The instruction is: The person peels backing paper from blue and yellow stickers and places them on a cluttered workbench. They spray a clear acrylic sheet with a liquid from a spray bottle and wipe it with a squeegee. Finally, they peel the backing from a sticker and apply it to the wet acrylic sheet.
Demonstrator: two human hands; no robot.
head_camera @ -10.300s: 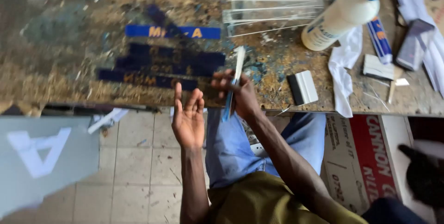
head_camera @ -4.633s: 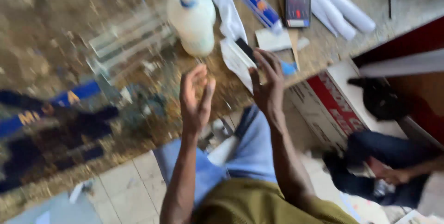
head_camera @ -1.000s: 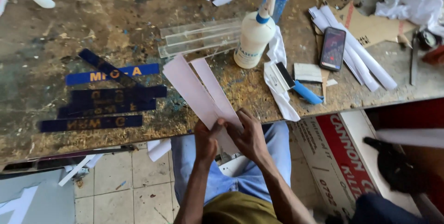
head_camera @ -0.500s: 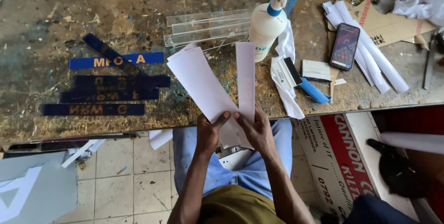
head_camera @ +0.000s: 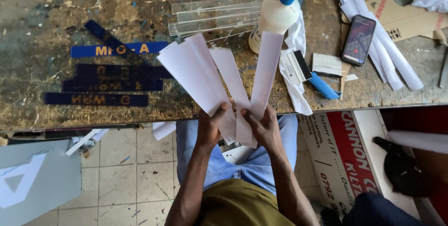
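Note:
Both hands hold a fan of several long white paper strips (head_camera: 219, 79) over the near edge of a worn workbench (head_camera: 56, 16). My left hand (head_camera: 209, 128) pinches the wider strips on the left of the fan. My right hand (head_camera: 263, 127) grips the lower ends of the narrower strips that spread up to the right. The strips' upper ends reach over the bench toward a white squeeze bottle with a blue nozzle (head_camera: 275, 18).
Several dark blue strips with yellow letters (head_camera: 109, 74) lie at bench left. Clear acrylic strips (head_camera: 212, 16) lie behind the fan. A phone (head_camera: 358, 39), a blue-handled scraper (head_camera: 310, 74), white paper rolls (head_camera: 387, 53) and cardboard sit right. A printed carton (head_camera: 343, 156) stands on the tiled floor.
The bundle of strips has spread wider into a fan, with one more strip splayed out between the left sheets and the right strip. Both hands stay at the strips' lower ends.

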